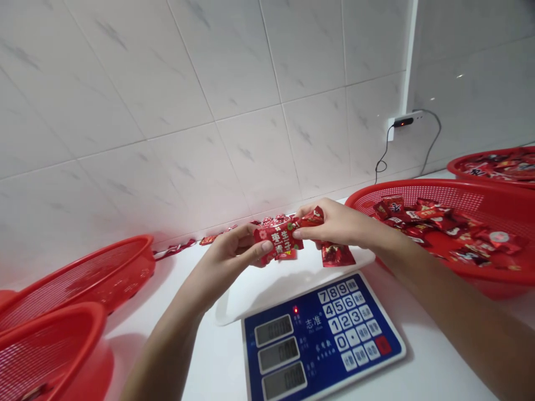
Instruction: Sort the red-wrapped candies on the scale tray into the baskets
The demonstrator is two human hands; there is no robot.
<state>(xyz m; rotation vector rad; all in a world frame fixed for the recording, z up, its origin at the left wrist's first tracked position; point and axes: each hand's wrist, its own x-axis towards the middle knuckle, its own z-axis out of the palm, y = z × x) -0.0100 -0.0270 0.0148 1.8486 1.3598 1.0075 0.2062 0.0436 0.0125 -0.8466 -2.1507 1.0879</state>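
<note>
Above the white pan of a digital scale, both hands grip a small red snack packet with white lettering. My left hand pinches its left end, thumb on the front. My right hand closes on its right end, and a second red packet is also tucked in those fingers. Just under my right hand is a dark red packet; whether it is held or rests on the pan I cannot tell. Another red packet shows behind the held one, partly hidden.
A red basket of wrapped snacks stands at right, with another basket behind. Two red baskets sit at left. More packets lie along the tiled wall. A cable hangs from the socket.
</note>
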